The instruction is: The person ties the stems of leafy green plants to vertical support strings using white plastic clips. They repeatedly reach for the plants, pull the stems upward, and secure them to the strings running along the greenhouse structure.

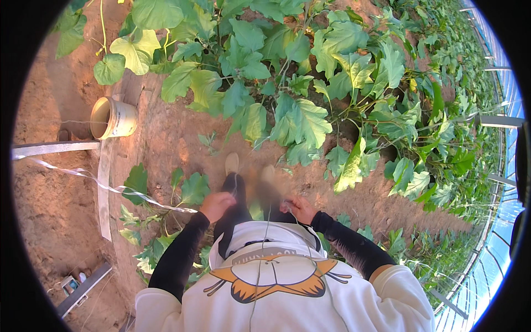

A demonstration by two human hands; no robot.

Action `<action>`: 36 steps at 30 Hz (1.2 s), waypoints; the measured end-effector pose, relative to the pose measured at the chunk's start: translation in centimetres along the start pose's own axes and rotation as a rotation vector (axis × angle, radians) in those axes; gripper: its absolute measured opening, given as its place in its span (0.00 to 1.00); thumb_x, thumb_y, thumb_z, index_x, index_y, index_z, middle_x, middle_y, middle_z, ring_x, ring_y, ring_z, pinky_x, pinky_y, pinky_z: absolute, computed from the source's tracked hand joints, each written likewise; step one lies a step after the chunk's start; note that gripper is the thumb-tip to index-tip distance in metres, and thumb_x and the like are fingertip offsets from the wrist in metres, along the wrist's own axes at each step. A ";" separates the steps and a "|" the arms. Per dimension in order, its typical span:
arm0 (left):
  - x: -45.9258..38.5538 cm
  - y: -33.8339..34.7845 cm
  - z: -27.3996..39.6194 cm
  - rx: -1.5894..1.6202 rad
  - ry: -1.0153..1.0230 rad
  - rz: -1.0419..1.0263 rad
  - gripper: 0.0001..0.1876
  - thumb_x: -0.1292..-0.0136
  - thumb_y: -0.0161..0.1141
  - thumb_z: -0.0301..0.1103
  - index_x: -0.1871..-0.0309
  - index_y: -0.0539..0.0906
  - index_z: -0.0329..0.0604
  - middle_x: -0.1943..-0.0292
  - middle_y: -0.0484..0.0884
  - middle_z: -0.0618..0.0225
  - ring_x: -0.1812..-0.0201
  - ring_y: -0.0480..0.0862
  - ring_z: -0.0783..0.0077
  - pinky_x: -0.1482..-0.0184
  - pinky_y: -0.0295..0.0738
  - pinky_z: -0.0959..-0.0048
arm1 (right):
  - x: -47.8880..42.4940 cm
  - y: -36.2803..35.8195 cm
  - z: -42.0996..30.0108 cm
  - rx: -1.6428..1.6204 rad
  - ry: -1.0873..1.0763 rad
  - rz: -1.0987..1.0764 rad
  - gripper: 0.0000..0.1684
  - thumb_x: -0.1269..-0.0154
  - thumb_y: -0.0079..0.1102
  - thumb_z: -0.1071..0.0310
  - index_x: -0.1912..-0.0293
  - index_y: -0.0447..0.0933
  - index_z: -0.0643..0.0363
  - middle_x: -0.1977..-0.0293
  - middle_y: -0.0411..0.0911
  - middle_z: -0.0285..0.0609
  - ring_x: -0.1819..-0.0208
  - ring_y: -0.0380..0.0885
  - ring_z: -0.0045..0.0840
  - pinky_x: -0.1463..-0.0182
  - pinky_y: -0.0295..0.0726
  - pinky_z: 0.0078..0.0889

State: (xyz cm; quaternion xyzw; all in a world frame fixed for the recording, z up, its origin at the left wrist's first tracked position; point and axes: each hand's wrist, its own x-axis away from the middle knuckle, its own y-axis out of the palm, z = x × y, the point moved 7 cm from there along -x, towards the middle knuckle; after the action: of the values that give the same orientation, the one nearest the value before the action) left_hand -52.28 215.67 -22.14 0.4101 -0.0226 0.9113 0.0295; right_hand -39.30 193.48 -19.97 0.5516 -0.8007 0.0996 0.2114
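Both hands are in front of my thighs, apart from each other. My left hand (218, 206) has its fingers closed around a short thin piece of string (235, 182) that rises from the fingertips. My right hand (299, 208) pinches a thin grey string (308, 245), which runs down over my white shirt. A second strand (260, 269) hangs beside it along the shirt. The area between the hands is blurred. A white plastic ribbon (137, 194) stretches from the left and reaches to near my left wrist.
Broad-leaved eggplant plants (244, 66) grow in a row ahead, others (159, 245) beside and behind me. A plastic bucket (118, 118) lies on its side at the left, near a metal bar (58, 148) and a flat strip (104, 191). Greenhouse framing (500, 121) stands at the right.
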 end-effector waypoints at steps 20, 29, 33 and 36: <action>4.4 -7.1 5.6 -0.809 0.120 0.349 0.32 0.40 0.57 0.45 0.33 0.65 0.50 0.32 0.63 0.55 0.29 0.58 0.55 0.30 0.43 0.48 | -4.0 -1.5 -9.9 0.023 -0.109 -0.121 0.08 0.26 0.43 0.66 0.60 0.68 0.60 0.70 0.75 0.37 0.69 0.75 0.20 0.63 0.75 0.25; 0.2 2.4 14.1 0.047 0.560 -0.056 0.12 0.31 0.53 0.39 0.60 0.78 0.39 0.74 0.71 0.74 0.73 0.71 0.82 0.70 0.67 0.80 | -2.8 -4.3 -14.8 0.251 -0.220 0.116 0.09 0.27 0.44 0.67 0.54 0.69 0.62 0.71 0.76 0.40 0.69 0.77 0.25 0.61 0.77 0.26; 1.6 1.4 14.4 0.467 0.390 -0.079 0.10 0.31 0.52 0.36 0.64 0.77 0.39 0.66 0.76 0.71 0.75 0.69 0.84 0.71 0.65 0.82 | -2.9 -4.6 -14.1 0.274 -0.100 0.102 0.19 0.30 0.48 0.68 0.42 0.67 0.62 0.68 0.78 0.45 0.66 0.77 0.29 0.58 0.75 0.29; 2.2 0.9 15.6 0.767 0.441 -0.033 0.09 0.34 0.53 0.33 0.68 0.76 0.38 0.54 0.79 0.64 0.75 0.72 0.82 0.71 0.67 0.81 | -1.9 -5.0 -16.1 0.297 -0.325 0.288 0.16 0.31 0.47 0.68 0.46 0.70 0.61 0.69 0.78 0.45 0.68 0.78 0.32 0.61 0.75 0.32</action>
State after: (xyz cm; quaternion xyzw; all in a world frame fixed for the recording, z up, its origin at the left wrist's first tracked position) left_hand -42.19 213.87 -10.14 0.1876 0.3306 0.9188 -0.1061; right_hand -30.42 199.55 -6.85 0.4656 -0.8711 0.1553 -0.0199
